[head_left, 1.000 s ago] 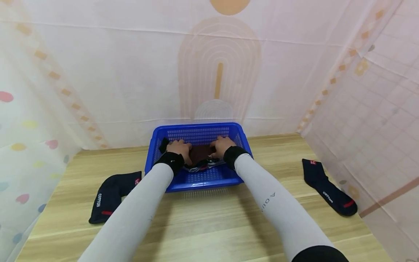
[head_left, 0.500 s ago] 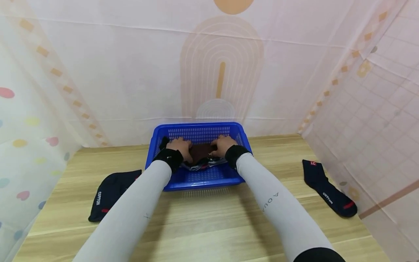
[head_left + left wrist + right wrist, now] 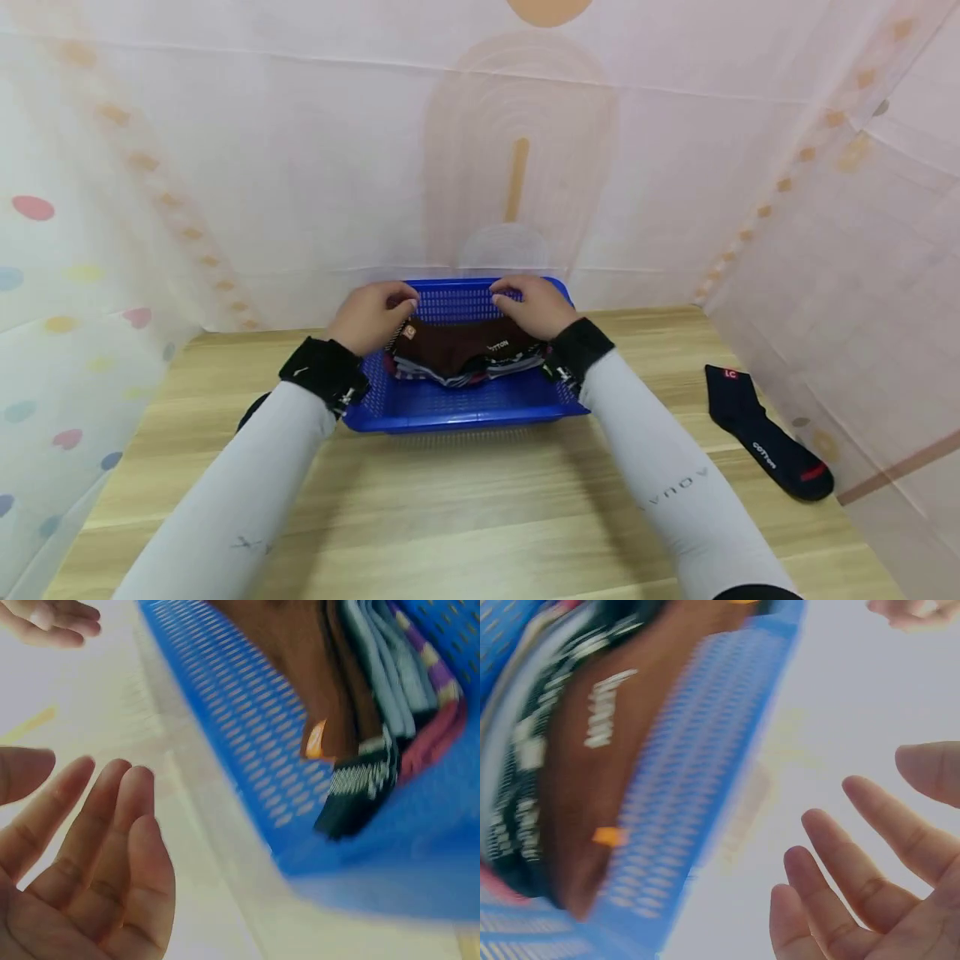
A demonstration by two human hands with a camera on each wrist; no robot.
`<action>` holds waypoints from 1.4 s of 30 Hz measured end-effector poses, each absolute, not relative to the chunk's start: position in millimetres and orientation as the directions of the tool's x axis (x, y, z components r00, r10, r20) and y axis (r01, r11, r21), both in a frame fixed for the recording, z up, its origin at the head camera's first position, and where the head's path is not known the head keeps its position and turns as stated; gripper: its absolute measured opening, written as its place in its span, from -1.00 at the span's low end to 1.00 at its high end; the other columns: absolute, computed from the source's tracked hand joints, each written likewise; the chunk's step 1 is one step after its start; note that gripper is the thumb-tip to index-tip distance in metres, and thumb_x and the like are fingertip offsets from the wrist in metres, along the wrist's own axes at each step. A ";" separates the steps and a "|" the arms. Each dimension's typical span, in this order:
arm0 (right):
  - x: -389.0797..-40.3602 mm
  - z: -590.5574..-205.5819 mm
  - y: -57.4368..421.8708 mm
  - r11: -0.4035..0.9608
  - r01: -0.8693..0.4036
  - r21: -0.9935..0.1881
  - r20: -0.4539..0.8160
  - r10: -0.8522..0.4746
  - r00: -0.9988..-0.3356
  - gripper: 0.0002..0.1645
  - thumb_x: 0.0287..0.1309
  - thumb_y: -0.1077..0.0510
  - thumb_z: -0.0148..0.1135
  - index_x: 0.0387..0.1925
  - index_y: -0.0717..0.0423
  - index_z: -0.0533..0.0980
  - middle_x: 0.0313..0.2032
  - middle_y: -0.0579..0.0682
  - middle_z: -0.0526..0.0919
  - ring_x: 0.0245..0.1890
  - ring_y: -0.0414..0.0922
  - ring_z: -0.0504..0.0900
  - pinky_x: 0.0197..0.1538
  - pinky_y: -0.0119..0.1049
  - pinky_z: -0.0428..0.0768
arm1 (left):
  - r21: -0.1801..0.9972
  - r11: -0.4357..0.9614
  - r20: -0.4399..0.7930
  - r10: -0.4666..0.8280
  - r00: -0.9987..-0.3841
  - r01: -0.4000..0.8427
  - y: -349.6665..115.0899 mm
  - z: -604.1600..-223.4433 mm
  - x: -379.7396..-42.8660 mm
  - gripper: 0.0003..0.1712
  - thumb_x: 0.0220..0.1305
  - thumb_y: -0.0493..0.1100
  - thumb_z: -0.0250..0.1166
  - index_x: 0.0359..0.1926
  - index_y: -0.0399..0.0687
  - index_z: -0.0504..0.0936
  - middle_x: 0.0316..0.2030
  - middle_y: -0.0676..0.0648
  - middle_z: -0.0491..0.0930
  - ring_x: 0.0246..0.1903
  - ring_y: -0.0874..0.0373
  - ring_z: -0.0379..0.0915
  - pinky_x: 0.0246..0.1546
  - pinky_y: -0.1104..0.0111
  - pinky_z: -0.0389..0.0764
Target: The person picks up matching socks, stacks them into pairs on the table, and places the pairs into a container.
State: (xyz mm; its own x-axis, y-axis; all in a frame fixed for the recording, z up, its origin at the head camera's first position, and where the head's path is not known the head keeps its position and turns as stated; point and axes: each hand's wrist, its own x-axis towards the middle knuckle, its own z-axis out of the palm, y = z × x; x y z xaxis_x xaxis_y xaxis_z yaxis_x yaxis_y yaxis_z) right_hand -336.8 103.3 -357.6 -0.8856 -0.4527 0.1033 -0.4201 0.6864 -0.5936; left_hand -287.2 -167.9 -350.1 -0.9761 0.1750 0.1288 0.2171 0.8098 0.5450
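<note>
A brown sock [image 3: 447, 343] with white lettering lies on top of a pile of several socks, some striped, in the blue plastic basket [image 3: 465, 419]. Over the basket's left side hovers my left hand [image 3: 372, 317], its fingers loosely bent and holding nothing. My right hand [image 3: 538, 307] is likewise raised above the right side, with nothing in it. Both wrist views show spread fingers apart from the socks; the left wrist view also shows the orange tag [image 3: 316, 739] on the brown sock and a dark green sock end [image 3: 356, 796] below it.
A dark navy sock [image 3: 761, 437] with red tag and toe stripe lies flat at the right of the wooden table [image 3: 465, 517]. Another dark sock [image 3: 253, 410] at the left is mostly hidden behind my left arm. A patterned curtain [image 3: 337, 167] hangs behind the basket.
Both hands have let go of the brown sock, lifted up from the pile and moved apart. The brown sock now shows stretched across the pile. My left forearm now covers most of the left sock.
</note>
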 end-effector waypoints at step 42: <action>-177.9 -409.1 128.0 0.315 -0.488 -0.814 0.293 -0.503 -0.813 -0.73 0.45 0.04 0.17 0.05 0.00 0.65 -0.02 -0.06 0.70 -0.03 -0.24 0.59 0.02 -0.34 0.59 | 0.350 0.932 -0.063 -0.074 -0.995 -0.091 -271.9 -479.5 -223.7 -0.36 0.20 -0.09 0.30 0.23 -0.39 0.50 0.07 -0.57 0.46 0.03 -0.49 0.43 -0.10 -0.30 0.50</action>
